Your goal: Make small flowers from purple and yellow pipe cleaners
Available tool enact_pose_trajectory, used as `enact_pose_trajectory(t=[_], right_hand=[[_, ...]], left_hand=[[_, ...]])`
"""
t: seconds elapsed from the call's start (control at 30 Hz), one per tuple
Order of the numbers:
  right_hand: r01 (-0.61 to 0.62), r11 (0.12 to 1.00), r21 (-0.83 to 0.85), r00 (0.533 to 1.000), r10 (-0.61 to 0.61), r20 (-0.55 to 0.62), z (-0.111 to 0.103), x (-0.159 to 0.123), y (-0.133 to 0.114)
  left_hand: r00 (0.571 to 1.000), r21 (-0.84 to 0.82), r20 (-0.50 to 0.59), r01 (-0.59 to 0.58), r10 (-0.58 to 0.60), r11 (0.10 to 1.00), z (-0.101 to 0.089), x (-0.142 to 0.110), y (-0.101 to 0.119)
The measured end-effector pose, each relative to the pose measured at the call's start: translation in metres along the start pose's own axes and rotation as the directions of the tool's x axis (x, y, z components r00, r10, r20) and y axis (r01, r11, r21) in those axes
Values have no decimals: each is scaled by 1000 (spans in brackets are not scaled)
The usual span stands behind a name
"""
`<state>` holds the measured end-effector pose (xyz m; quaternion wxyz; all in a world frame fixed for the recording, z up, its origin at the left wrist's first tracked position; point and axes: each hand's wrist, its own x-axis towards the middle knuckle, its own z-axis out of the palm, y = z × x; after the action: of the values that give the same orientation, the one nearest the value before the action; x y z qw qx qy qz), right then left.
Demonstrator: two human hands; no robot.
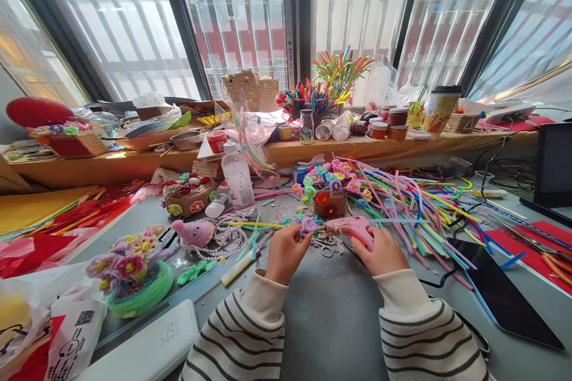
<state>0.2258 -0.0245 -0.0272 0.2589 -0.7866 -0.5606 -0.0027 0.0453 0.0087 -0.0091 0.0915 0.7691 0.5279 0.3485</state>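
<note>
My left hand (286, 252) pinches a small purple pipe-cleaner flower (308, 225) between thumb and fingertips. A pink glue gun (356, 228) is gripped in my right hand (381, 251), its nozzle turned left toward the flower. A clear glue stick (404, 221) sticks out of the gun's back end. Just below the two hands lie small scissors (327, 250). Right behind them stands a twine-wrapped basket (329, 205) crowded with colourful fuzzy flowers. My right hand's fingertips are partly hidden behind the gun.
Loose pipe cleaners (411, 208) spread over the right side. A phone (509, 292) lies near my right sleeve, and a white power bank (143, 345) is at front left. A green pot of flowers (140, 289), bead strings (230, 238) and a clear bottle (238, 178) stand left.
</note>
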Motion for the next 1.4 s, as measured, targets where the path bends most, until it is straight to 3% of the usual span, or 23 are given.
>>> enact_pose_trajectory(t=[0.63,1.4], right_hand=[[-7,1000,4,1000,7,-29,-3,-2,-3],[-3,1000,12,1000,4,-30,-3,-4,-4]], left_hand=[[998,-99,29,52,-49,994,-1,0,2],[999,-31,5,40,-40,999,2,-1,3]])
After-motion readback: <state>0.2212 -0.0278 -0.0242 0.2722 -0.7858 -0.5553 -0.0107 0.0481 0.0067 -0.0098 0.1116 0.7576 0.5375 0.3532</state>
